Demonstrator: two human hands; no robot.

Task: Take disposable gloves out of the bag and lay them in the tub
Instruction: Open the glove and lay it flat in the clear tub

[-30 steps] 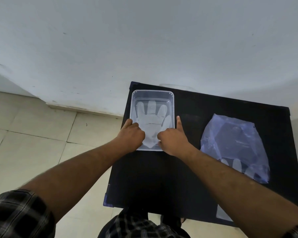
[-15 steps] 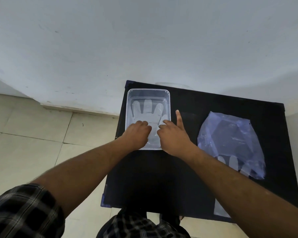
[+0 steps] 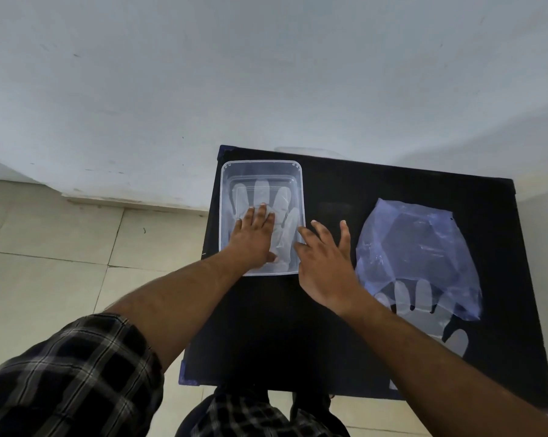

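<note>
Gloves [image 3: 268,200] lie flat inside the clear tub [image 3: 225,197], where I see my left hand [image 3: 253,234] pressing down, fingers spread, gripping nothing. My right hand [image 3: 324,263] hovers open beside the tub, empty. More gloves poke from the bag [image 3: 414,244] on the black table [image 3: 329,326].

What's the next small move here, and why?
Probably send the right hand to the bag for the glove at its mouth: it is open and empty, while the left hand presses one glove flat in the tub.
</note>
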